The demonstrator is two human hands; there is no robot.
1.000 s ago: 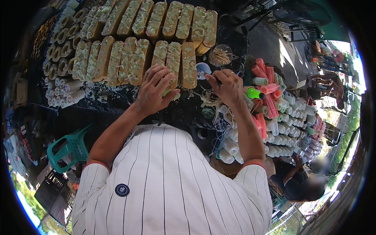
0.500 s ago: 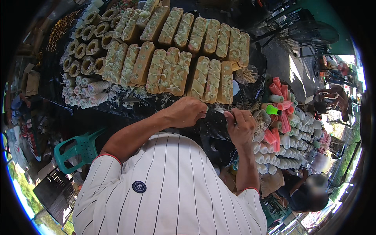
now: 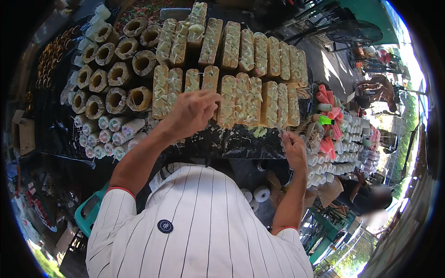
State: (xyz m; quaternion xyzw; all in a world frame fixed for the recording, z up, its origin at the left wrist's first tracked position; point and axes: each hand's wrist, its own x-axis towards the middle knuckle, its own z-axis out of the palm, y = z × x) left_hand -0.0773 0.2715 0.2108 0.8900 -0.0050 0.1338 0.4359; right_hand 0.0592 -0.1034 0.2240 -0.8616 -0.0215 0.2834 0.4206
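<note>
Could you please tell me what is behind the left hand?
The far ends of speckled tan blocks show beyond the left hand. The hand covers their nearer parts, so whatever lies directly beneath the palm cannot be seen.

Tan oblong blocks [image 3: 228, 103] (tops mottled w/ pale grn), in approx. 2 rows.

Blocks [image 3: 255, 99]: softly lit, texture clear enough for me.
Bench [image 3: 227, 146]: dark, faintly glinting.
Floor [image 3: 328, 65]: streaked with hard sunlight.
Right rim: daylight glare I see burnt white.
Outer edge: curved distortion, fading black.
</note>
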